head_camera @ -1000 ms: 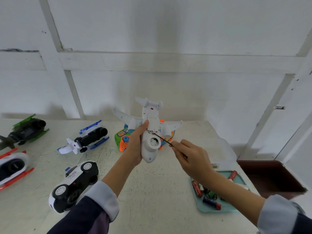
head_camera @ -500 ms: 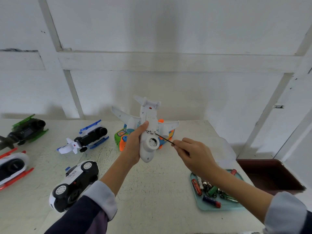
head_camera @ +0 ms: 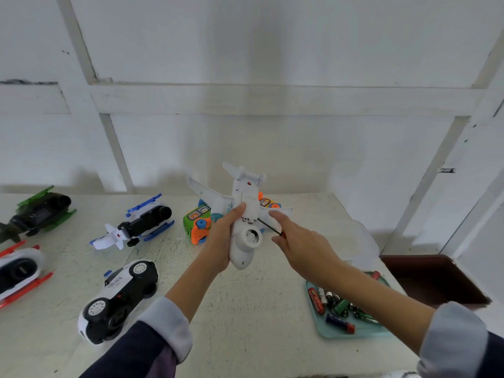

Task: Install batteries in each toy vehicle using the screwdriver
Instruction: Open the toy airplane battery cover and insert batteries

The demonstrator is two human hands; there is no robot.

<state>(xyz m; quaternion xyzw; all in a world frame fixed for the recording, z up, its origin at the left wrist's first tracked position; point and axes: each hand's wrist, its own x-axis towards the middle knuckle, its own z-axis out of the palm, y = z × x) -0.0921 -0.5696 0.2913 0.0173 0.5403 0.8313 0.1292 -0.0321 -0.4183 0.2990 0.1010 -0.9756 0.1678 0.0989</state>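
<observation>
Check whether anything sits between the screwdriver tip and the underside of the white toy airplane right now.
Nothing visible does. The thin black-shafted screwdriver in the right hand runs straight to the belly of the white plastic toy airplane. The left hand grips the fuselage from the other side, thumb clear of the shaft.

Bare table (head_camera: pixel 245 309) (between car (head_camera: pixel 120 298), tray (head_camera: pixel 351 332))

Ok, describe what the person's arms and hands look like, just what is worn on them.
Both hands, left hand and right hand, are bare: no gloves, rings or watch show. Each forearm is uncovered up to a pale grey-blue cuff, pushed back, with a dark navy sleeve behind it. The right cuff matches.
</observation>
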